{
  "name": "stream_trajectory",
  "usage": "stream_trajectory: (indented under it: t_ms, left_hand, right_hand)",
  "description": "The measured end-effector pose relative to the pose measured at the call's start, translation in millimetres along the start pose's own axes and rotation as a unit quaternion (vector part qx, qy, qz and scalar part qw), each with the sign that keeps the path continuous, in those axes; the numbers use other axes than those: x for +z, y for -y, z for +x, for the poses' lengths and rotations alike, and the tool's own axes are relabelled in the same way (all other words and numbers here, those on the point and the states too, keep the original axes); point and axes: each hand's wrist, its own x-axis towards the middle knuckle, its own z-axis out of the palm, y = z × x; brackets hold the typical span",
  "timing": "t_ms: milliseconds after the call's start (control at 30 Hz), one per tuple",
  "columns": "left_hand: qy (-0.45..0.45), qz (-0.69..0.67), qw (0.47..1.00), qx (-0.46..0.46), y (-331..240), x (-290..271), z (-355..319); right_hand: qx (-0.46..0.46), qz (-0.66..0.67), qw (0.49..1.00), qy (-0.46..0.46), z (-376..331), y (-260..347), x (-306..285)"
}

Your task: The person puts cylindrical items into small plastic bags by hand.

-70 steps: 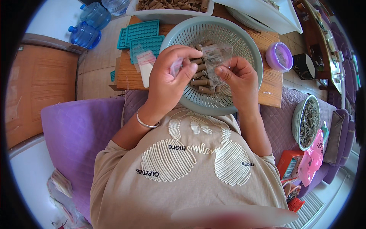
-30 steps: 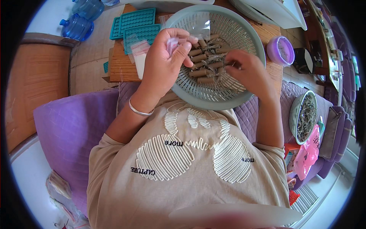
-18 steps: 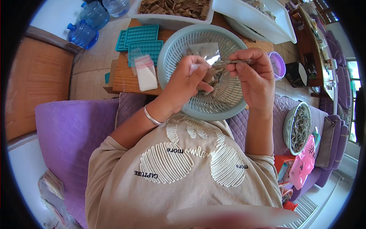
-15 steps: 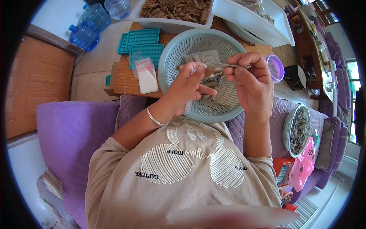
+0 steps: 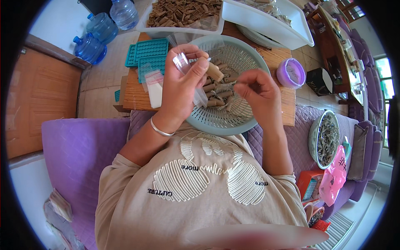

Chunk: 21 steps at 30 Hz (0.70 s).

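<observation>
Purple cushioning spread beneath the seated person, and at twelve o'clock from the lap a pale green basket (image 5: 246,121) rested against the wooden table (image 5: 137,89), holding short brown rolls (image 5: 218,89). Above its ten o'clock rim the left hand (image 5: 181,85) pinched a small clear bag (image 5: 183,62) with one brown roll (image 5: 214,71) at its fingertips, so bagging seemed under way. At three o'clock from it the right hand (image 5: 258,93) hovered loosely curled and empty, and the next move probably called for spreading the bag's mouth so the roll could slide in.
</observation>
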Motion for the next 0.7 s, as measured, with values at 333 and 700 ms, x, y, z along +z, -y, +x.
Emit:
stream_trajectory:
  t_ms: [333, 700]
  left_hand:
    - [0.002, 0.130, 0.990, 0.049, 22, 4, -12]
    - [0.069, 0.483, 0.872, 0.034, 5, -10, 2]
  right_hand:
    - [-0.066, 0.176, 0.968, -0.167, -1, -24, 35]
    - [-0.122, -0.086, 0.973, -0.176, 1, -21, 13]
